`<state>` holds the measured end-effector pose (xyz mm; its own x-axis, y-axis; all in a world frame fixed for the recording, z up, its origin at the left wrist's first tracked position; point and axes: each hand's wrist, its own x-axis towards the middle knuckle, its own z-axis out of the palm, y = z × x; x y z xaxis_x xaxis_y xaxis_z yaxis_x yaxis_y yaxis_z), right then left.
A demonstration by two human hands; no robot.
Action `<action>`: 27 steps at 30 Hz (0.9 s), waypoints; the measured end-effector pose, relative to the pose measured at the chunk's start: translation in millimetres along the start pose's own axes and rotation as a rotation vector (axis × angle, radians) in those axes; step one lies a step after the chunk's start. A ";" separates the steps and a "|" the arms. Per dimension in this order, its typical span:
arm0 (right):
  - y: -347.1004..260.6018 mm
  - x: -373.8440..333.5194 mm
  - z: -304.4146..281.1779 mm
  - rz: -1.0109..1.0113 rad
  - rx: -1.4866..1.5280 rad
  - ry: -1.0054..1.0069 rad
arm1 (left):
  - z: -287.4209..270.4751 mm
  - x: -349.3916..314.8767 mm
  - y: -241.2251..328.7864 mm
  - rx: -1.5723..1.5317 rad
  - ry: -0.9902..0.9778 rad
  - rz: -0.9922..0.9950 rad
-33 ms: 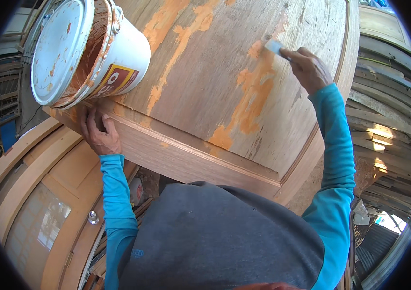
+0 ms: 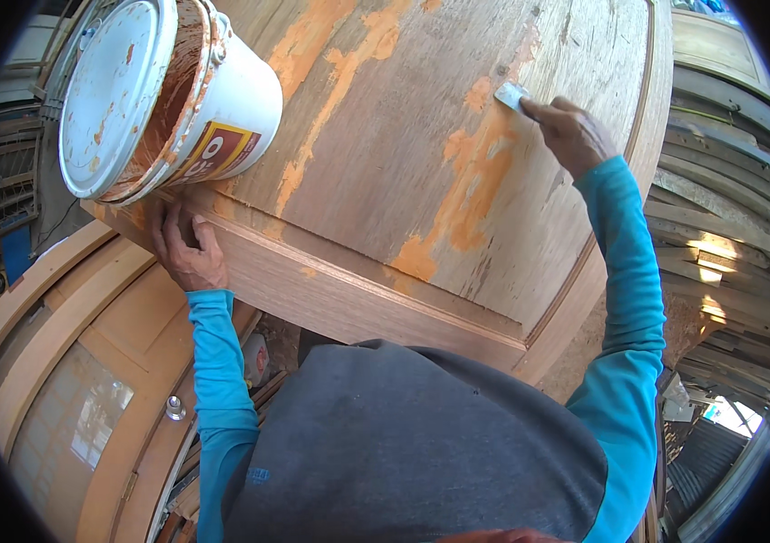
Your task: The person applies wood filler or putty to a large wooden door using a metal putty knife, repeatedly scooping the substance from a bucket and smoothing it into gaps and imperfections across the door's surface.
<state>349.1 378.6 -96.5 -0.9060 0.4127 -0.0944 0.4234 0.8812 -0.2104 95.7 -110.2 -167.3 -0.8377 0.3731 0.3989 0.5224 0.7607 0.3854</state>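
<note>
A wooden door panel (image 2: pixel 358 199) with a raised border lies in front of me, streaked with orange filler (image 2: pixel 471 195). My right hand (image 2: pixel 575 136) is closed round the handle of a putty knife (image 2: pixel 511 94). Its pale, flat blade lies against the wood at the upper end of the middle filler streak. At the panel's near left edge, my left hand (image 2: pixel 190 249) rests with fingers bent and thumb apart, close below a white bucket (image 2: pixel 244 100). The bucket's inside is smeared with orange, and a spattered white lid (image 2: pixel 116 100) leans across its mouth.
Below left stand other wooden doors (image 2: pixel 131 326), one with a glass pane and a round metal knob (image 2: pixel 175 407). Stacked boards (image 2: pixel 720 199) line the right side. More timber and racks fill the far left.
My right hand has shifted very slightly left and nearer to me, and the knife blade has turned a little. The left hand and bucket have stayed put.
</note>
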 end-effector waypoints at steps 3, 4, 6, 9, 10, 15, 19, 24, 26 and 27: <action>5.2 -13.8 2.3 0.091 -0.056 -0.111 | 4.1 -4.3 3.3 -0.032 -0.001 -0.024; 5.1 -8.7 0.9 0.058 -0.063 -0.099 | 2.6 -2.7 1.1 -0.022 0.005 -0.015; 4.4 -3.0 -10.5 0.011 -0.088 -0.082 | 5.1 -3.0 -1.3 -0.021 0.004 0.006; -12.4 13.1 -13.4 0.089 -0.086 -0.062 | 5.3 -2.3 -4.6 -0.024 0.003 0.014; -14.0 14.3 -12.2 0.111 -0.088 -0.070 | 5.8 -1.8 -2.8 -0.027 0.004 0.015; -20.8 -3.3 -18.4 0.038 -0.088 -0.258 | 3.4 -1.2 1.1 -0.025 -0.022 0.003; -18.5 -6.0 -20.9 0.125 0.117 -0.122 | 3.0 -3.1 2.2 -0.035 -0.007 0.002; -12.1 -14.5 -0.6 0.215 0.415 0.084 | 4.7 -2.0 -4.1 -0.027 -0.031 0.029; -9.3 -11.4 9.4 0.122 0.258 0.133 | 4.5 -2.4 -3.4 -0.026 -0.028 0.026; -13.6 -7.6 12.9 0.114 0.204 0.140 | 3.7 -1.5 -2.9 -0.024 -0.027 0.026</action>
<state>350.2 360.5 -105.5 -0.8370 0.5472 0.0042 0.5002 0.7682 -0.3995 94.9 -111.0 -172.2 -0.8274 0.4072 0.3868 0.5476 0.7377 0.3949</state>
